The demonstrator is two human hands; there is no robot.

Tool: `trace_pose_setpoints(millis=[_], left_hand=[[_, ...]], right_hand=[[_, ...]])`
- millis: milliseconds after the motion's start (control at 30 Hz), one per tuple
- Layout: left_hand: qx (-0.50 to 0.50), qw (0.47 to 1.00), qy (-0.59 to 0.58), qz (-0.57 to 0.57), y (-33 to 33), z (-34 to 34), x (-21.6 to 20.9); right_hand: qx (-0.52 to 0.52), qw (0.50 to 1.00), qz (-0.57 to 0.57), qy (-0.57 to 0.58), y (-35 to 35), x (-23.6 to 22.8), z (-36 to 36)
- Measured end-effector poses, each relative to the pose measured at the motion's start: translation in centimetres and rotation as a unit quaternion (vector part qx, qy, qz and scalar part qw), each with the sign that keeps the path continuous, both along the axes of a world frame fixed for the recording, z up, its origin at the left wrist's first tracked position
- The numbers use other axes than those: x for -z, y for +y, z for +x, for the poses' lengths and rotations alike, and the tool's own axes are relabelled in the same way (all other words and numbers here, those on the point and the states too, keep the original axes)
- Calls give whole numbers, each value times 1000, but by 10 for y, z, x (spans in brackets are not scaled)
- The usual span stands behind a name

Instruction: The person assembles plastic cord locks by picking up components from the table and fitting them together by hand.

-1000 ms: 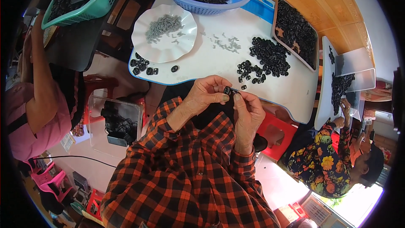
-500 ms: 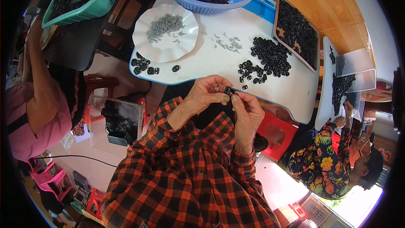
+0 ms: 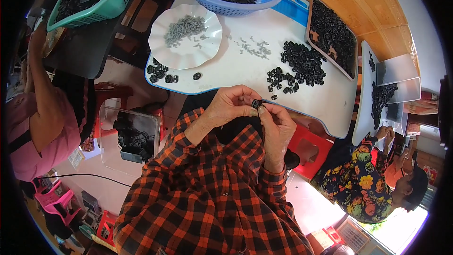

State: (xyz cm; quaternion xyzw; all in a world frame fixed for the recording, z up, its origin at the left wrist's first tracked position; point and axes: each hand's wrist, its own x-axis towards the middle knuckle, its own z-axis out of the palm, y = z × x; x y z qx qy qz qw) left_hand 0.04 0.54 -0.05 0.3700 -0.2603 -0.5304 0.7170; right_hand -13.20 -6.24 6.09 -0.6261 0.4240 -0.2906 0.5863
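Observation:
Just in front of the white table's near edge, my left hand [image 3: 234, 104] pinches a small black two-hole cord lock [image 3: 256, 103] between thumb and fingers. My right hand [image 3: 276, 122] closes on the same piece from the other side, thumb tip against it. How its parts fit together is hidden by the fingertips. Close by on the table [image 3: 222, 73] lies a heap of black cord-lock pieces [image 3: 304, 63], with one loose piece [image 3: 274, 97] near the edge. Several more black pieces [image 3: 158, 72] sit at the left, and a single oval one [image 3: 197, 76] lies apart.
A scalloped white plate [image 3: 160, 49] holds small grey spring-like pieces; more springs [image 3: 255, 48] lie scattered beside it. Behind are a blue basket [image 3: 222, 8] and a tray [image 3: 351, 72] of black parts. A co-worker in pink [image 3: 52, 123] sits left, another in a floral top [image 3: 354, 179] right.
The cord lock has turned and shifted slightly between my fingertips; my hands stay nearly in place. The right co-worker's hands have drawn together, back from the black pile.

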Motion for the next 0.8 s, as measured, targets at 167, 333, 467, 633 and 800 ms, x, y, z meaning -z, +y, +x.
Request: trace_pose_setpoints(millis=[167,333,467,633,800], left_hand=[[12,1000,-24,13,0,0,-3],[12,999,-46,16,2,4,-12],[19,999,-40,9,1,4,-9],[27,998,-53,7,0,5,-2],[36,996,-81,22,-1,7,-5]], right_hand=[[0,1000,32,-2,-3,5,-2],[-8,999,46,-6,-5,11,-5],[-11,998,58,-9,-7,13,-6],[-12,997,77,-11,-8,13,-4],[-18,996,81,-28,-10,16,-6]])
